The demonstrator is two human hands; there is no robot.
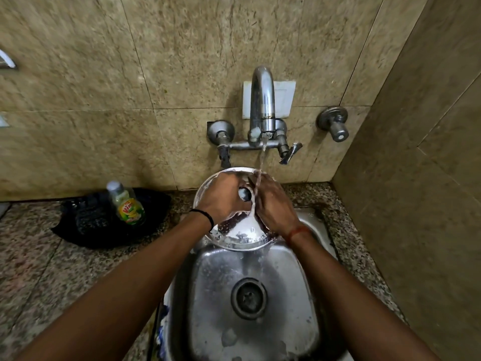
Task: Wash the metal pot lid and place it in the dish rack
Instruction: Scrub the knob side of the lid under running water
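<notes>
Over the steel sink (260, 269), right under the running tap (262, 100), sits the metal pot lid (239, 237), tilted and wet. Left hand (221, 198) is closed around the lid's knob (245, 193); right hand (274, 201) lies flat on it, fingers loose, water streaming between both. Off to the left on the speckled counter (39, 269) there's a dish soap bottle (126, 203), label looks like "Vim", standing on something black (86, 222) that's too dark to make out.
</notes>
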